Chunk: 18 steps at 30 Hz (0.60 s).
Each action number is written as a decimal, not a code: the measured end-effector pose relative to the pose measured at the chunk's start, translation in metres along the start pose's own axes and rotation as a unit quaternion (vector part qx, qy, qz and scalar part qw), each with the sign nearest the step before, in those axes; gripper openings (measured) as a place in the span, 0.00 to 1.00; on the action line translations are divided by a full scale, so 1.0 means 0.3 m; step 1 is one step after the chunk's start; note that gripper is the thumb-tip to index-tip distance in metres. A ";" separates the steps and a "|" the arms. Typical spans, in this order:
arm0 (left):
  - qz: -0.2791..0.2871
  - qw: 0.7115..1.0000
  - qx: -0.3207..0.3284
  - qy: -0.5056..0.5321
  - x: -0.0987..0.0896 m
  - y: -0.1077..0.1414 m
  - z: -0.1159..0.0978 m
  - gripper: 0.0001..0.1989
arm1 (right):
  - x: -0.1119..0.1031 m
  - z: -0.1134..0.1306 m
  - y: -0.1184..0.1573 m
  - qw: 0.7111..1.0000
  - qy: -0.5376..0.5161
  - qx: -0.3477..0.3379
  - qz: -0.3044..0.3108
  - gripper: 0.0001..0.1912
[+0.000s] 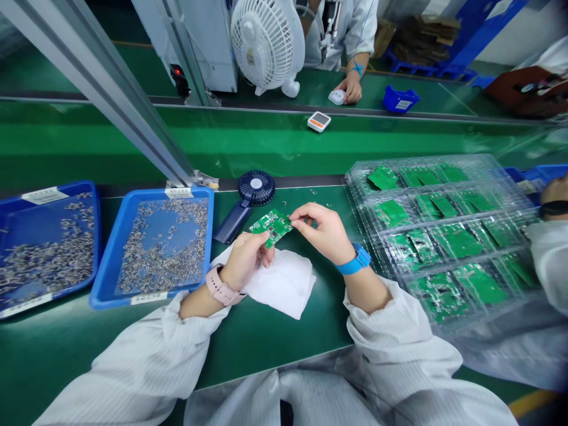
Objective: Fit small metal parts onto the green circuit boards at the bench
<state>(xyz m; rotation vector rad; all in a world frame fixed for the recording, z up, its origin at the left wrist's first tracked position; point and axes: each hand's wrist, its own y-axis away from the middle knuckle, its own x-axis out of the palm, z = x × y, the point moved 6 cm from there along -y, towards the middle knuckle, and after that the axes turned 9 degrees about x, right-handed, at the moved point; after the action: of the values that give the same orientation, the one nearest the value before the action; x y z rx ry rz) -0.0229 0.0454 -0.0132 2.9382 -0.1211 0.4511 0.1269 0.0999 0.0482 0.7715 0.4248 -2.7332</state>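
Note:
A green circuit board with small chips on it is gripped in my left hand, thumb on top, above a white cloth. At the board's right edge, my right hand has thumb and forefinger pinched together. Whatever sits in that pinch is too small to make out. Behind the board lies a dark blue handheld fan. To the left, a blue tray holds many small bent metal pieces. A few similar bits lie on the table beyond my right hand.
A second blue tray of metal pieces is at far left. Clear plastic trays of green boards stand on the right. A metal post slants at left. Across the line are a white fan and a co-worker's hand.

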 end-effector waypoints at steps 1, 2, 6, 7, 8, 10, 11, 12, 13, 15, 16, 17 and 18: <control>-0.001 1.000 0.000 0.001 0.001 0.000 -0.002 0.24 | 0.003 -0.005 -0.002 1.000 -0.004 0.005 0.002 0.05; -0.003 1.000 0.001 0.003 0.002 0.000 -0.003 0.24 | 0.005 -0.009 -0.003 1.000 -0.006 0.009 0.003 0.04; -0.001 1.000 0.007 0.005 0.003 0.000 -0.007 0.24 | 0.006 -0.021 -0.007 1.000 -0.012 0.022 0.000 0.03; 0.000 1.000 0.008 0.003 0.002 0.000 -0.007 0.24 | 0.006 -0.022 -0.007 1.000 -0.011 0.022 -0.001 0.03; 0.001 1.000 0.009 0.001 0.002 0.000 -0.007 0.24 | 0.006 -0.021 -0.007 1.000 -0.008 0.021 -0.001 0.03; 0.003 1.000 0.008 -0.005 0.001 0.000 -0.008 0.24 | 0.007 -0.015 -0.004 1.000 0.005 0.012 -0.002 0.03; 0.003 1.000 0.007 -0.008 0.001 -0.001 -0.008 0.24 | 0.006 -0.009 -0.001 1.000 0.014 0.003 -0.004 0.04; 0.002 1.000 0.007 -0.010 0.001 -0.001 -0.008 0.24 | 0.005 -0.001 0.002 1.000 0.024 -0.011 -0.005 0.04; 0.001 1.000 0.006 -0.011 0.001 -0.001 -0.009 0.24 | 0.004 0.008 0.006 0.999 0.035 -0.030 -0.005 0.05; 0.002 1.000 0.004 -0.013 0.001 -0.002 -0.008 0.24 | 0.004 0.029 0.015 0.995 0.059 -0.075 -0.004 0.07; 0.002 1.000 0.002 -0.014 0.001 -0.003 -0.007 0.24 | 0.005 0.038 0.019 0.993 0.070 -0.094 -0.002 0.08; 0.002 1.000 0.001 -0.015 0.000 -0.003 -0.006 0.24 | 0.006 0.044 0.023 0.991 0.079 -0.109 0.000 0.08; 0.002 1.000 0.000 -0.017 -0.002 -0.003 -0.005 0.24 | 0.008 0.047 0.025 0.989 0.085 -0.118 0.001 0.08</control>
<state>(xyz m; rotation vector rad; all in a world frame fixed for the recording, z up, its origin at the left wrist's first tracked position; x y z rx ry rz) -0.0237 0.0465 -0.0121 2.9464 -0.1313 0.4026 0.1209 0.0876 0.0570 0.9414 0.7672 -2.5612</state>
